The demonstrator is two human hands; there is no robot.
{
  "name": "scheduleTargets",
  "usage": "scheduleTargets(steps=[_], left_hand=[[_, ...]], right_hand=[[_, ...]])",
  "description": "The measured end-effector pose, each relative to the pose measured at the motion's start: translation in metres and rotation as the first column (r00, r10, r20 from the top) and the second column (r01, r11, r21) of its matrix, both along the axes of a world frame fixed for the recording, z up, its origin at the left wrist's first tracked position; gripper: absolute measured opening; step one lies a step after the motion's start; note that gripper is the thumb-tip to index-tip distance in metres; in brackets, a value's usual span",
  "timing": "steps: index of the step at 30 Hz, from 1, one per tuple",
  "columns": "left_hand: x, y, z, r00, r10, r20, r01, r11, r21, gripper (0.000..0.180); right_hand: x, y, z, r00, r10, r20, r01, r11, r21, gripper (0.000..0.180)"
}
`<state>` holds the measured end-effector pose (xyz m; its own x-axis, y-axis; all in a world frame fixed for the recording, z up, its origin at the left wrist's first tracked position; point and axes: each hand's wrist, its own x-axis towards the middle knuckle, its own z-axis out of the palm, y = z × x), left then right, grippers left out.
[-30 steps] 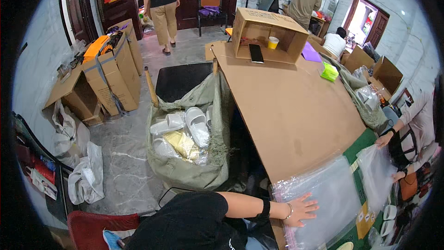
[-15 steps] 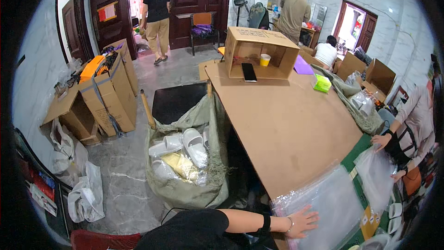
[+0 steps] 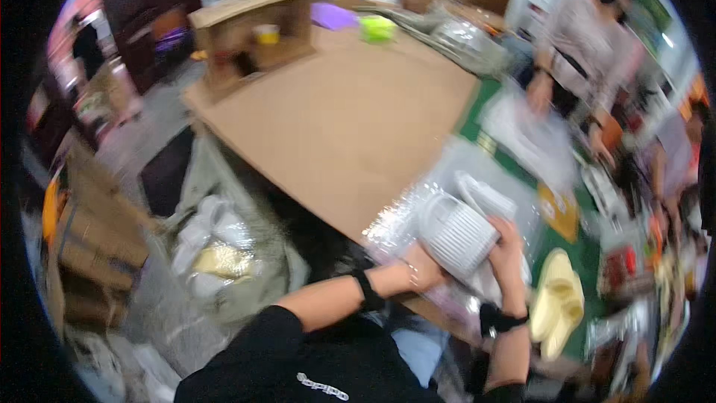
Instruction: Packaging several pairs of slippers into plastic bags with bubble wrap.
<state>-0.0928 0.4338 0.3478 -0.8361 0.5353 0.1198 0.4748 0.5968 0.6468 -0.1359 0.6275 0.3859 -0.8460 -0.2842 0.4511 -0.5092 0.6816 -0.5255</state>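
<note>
A white slipper with a ribbed strap is between my hands, over a stack of clear plastic bags at the table's near right corner. My left hand is closed at its near left edge, the fingers partly hidden. My right hand holds its right side, the fingers curled at the strap. Just beyond it lies a second white slipper, touching or nearly touching the first. Motion blurs the view. To the right, a pair of pale yellow slippers rests on the green surface.
A brown board tabletop stretches ahead, with an open cardboard box at its far left. A sack of wrapped white slippers stands left of the table. Across the green strip, a co-worker handles clear plastic bags.
The view has swung to the right. My left hand, flat on the plastic bags before, is now at a white slipper. My right hand has come into view, holding that slipper.
</note>
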Motion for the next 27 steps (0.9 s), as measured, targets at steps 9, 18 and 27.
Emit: scheduleTargets(steps=[9,18,27], left_hand=[[-0.008,0.012,-0.028,0.954,-0.046,-0.296,0.029,0.998,-0.062,0.042],[0.001,0.016,-0.016,0.966,-0.064,-0.252,0.038,0.994,-0.107,0.041],[-0.001,0.012,-0.014,0.971,-0.134,-0.2,0.096,0.977,-0.189,0.046]], right_hand=[[0.029,0.048,-0.011,0.924,-0.276,0.265,0.272,0.961,0.052,0.064],[-0.007,0.029,-0.042,0.974,-0.174,0.145,0.08,0.863,0.499,0.065],[-0.02,0.042,-0.035,0.985,-0.056,0.163,-0.038,0.85,0.525,0.054]])
